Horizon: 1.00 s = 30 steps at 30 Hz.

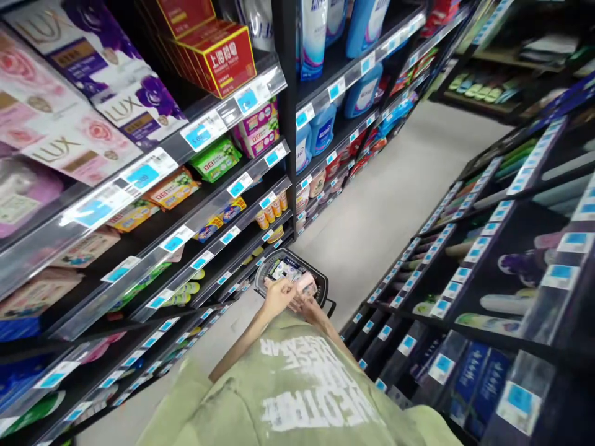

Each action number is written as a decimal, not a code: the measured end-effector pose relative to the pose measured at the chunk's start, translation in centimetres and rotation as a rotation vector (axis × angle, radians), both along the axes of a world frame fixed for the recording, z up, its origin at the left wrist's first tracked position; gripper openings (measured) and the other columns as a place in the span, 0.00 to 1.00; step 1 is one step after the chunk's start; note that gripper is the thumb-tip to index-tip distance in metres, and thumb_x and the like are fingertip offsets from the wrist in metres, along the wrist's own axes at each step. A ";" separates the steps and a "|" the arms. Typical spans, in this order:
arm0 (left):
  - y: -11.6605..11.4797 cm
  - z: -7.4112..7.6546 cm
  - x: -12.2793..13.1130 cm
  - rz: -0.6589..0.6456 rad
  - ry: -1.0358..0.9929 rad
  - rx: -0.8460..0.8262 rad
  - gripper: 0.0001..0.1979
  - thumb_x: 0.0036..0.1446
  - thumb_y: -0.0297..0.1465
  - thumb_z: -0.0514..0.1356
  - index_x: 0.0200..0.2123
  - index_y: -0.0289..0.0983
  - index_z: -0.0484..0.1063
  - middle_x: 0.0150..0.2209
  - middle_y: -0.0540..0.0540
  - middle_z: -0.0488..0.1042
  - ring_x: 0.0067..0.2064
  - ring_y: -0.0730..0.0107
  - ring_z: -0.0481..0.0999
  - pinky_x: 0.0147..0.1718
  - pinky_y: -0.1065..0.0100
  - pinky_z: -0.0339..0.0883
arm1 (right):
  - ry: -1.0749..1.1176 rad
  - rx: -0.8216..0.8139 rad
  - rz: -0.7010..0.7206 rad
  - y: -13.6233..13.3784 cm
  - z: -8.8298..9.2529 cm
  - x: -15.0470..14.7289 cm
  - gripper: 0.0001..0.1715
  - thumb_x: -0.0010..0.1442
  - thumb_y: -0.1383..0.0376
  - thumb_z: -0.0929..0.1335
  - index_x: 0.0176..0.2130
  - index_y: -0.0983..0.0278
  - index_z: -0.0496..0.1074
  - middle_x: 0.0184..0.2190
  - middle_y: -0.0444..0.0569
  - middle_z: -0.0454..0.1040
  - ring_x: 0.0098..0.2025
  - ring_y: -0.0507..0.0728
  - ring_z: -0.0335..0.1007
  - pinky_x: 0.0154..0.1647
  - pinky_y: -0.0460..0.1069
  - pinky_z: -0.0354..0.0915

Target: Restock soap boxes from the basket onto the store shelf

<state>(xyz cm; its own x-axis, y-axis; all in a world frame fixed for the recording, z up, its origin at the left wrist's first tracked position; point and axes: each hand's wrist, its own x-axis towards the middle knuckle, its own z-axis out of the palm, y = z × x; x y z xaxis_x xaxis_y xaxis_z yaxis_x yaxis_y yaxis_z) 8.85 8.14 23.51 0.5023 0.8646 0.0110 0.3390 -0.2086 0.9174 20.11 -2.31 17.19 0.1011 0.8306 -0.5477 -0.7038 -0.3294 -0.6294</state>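
In the head view, both hands are close together over a dark shopping basket (320, 271) in front of my body. My right hand (309, 305) is closed on a small pale pink box (307, 284). Just to its left, my left hand (279, 295) has its fingers bent inward near the box. What they pinch, if anything, is too small to make out. A package with a white and dark print (287, 271) lies inside the basket; my hands partly hide the rest of the contents.
On the left, shelves carry soap packs (134, 111), red and yellow boxes (225, 59) and blue bottles (320, 127). Racks of slippers (525, 266) line the right. The grey aisle floor (372, 192) runs ahead between them to more slippers (486, 88) at the far end.
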 end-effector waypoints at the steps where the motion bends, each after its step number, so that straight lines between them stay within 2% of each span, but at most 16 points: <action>1: -0.5 0.0 -0.4 0.061 -0.030 -0.032 0.16 0.55 0.37 0.63 0.21 0.38 0.65 0.19 0.57 0.54 0.23 0.75 0.57 0.28 0.70 0.57 | 0.023 0.028 -0.010 0.1 0.3 0.0 0.48 0.42 0.38 0.76 0.53 0.60 0.67 0.51 0.57 0.78 0.56 0.65 0.72 0.57 0.60 0.64; 2: -1.1 -0.1 -0.9 0.111 -0.056 -0.064 0.17 0.55 0.39 0.64 0.20 0.38 0.64 0.18 0.58 0.52 0.22 0.76 0.56 0.27 0.71 0.56 | 0.043 0.048 -0.020 0.2 0.6 0.1 0.51 0.38 0.37 0.77 0.53 0.61 0.68 0.50 0.56 0.79 0.54 0.65 0.73 0.57 0.60 0.65; 4: -2.2 -0.7 -1.6 0.201 -0.108 -0.139 0.21 0.53 0.43 0.65 0.19 0.39 0.60 0.17 0.59 0.49 0.21 0.77 0.55 0.26 0.72 0.56 | 0.068 0.065 -0.043 0.3 1.1 0.6 0.49 0.36 0.40 0.79 0.50 0.61 0.71 0.46 0.55 0.81 0.51 0.65 0.75 0.56 0.60 0.67; 6: -3.2 -1.6 -2.1 0.283 -0.158 -0.223 0.24 0.52 0.47 0.65 0.19 0.40 0.58 0.16 0.59 0.50 0.20 0.77 0.57 0.25 0.72 0.57 | 0.072 0.043 -0.064 0.2 1.6 1.3 0.43 0.37 0.45 0.81 0.48 0.61 0.73 0.43 0.54 0.82 0.46 0.65 0.78 0.51 0.60 0.70; 9: -4.1 -2.8 -2.3 0.361 -0.216 -0.350 0.24 0.50 0.52 0.65 0.21 0.40 0.61 0.14 0.60 0.54 0.18 0.76 0.60 0.24 0.71 0.61 | 0.032 -0.038 -0.109 -0.1 2.3 2.4 0.38 0.35 0.53 0.83 0.44 0.64 0.75 0.38 0.53 0.83 0.40 0.65 0.79 0.43 0.57 0.74; 13: -3.8 -3.3 -1.9 0.342 -0.261 -0.485 0.24 0.45 0.53 0.68 0.27 0.39 0.67 0.17 0.56 0.64 0.22 0.73 0.67 0.29 0.66 0.71 | -0.039 -0.081 -0.170 -0.3 3.6 3.5 0.30 0.43 0.53 0.81 0.41 0.67 0.76 0.34 0.53 0.83 0.35 0.61 0.78 0.34 0.52 0.73; 16: -2.6 -2.9 -1.2 0.286 -0.268 -0.536 0.26 0.43 0.51 0.71 0.36 0.38 0.71 0.28 0.51 0.72 0.31 0.69 0.74 0.31 0.67 0.72 | -0.088 -0.092 -0.186 -0.3 4.5 3.9 0.28 0.51 0.50 0.77 0.40 0.70 0.75 0.30 0.52 0.82 0.29 0.57 0.75 0.27 0.49 0.69; 19: -1.9 -2.5 0.0 0.197 -0.244 -0.577 0.29 0.40 0.46 0.74 0.42 0.38 0.74 0.39 0.47 0.76 0.37 0.68 0.76 0.34 0.69 0.71 | -0.134 -0.108 -0.174 -0.3 4.9 4.0 0.29 0.55 0.47 0.73 0.38 0.72 0.75 0.26 0.51 0.80 0.27 0.55 0.72 0.25 0.47 0.66; 21: -2.1 -2.5 0.8 0.161 -0.212 -0.610 0.28 0.36 0.43 0.76 0.39 0.37 0.75 0.38 0.47 0.77 0.36 0.68 0.76 0.34 0.70 0.71 | -0.172 -0.140 -0.162 -0.5 4.8 3.9 0.31 0.54 0.45 0.72 0.37 0.73 0.76 0.24 0.52 0.79 0.25 0.55 0.71 0.24 0.47 0.65; 24: -3.5 -2.9 1.6 0.187 -0.165 -0.661 0.26 0.36 0.41 0.76 0.35 0.36 0.73 0.30 0.51 0.74 0.32 0.70 0.73 0.32 0.70 0.70 | -0.227 -0.202 -0.142 -1.1 4.4 3.8 0.35 0.51 0.40 0.71 0.35 0.69 0.76 0.23 0.54 0.79 0.22 0.56 0.70 0.20 0.48 0.64; 26: -4.8 -3.2 1.8 0.224 -0.150 -0.701 0.25 0.39 0.43 0.75 0.36 0.36 0.71 0.29 0.51 0.73 0.30 0.71 0.73 0.30 0.70 0.69 | -0.261 -0.265 -0.112 -1.6 4.0 4.0 0.35 0.47 0.36 0.71 0.33 0.65 0.77 0.22 0.55 0.79 0.21 0.57 0.70 0.18 0.49 0.65; 30: -6.9 -3.2 1.5 0.271 -0.146 -0.801 0.23 0.52 0.49 0.66 0.38 0.39 0.66 0.30 0.51 0.72 0.26 0.70 0.74 0.23 0.68 0.69 | -0.313 -0.341 -0.040 -2.4 4.0 4.2 0.44 0.37 0.34 0.73 0.34 0.70 0.77 0.24 0.59 0.80 0.22 0.62 0.74 0.17 0.52 0.68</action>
<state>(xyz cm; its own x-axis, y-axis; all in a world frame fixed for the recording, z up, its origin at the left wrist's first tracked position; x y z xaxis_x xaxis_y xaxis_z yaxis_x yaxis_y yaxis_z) 10.37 1.26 20.27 0.3181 0.7292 -0.6058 0.1509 0.5919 0.7917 24.35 -4.68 21.18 0.3332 0.6008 -0.7267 -0.5132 -0.5310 -0.6743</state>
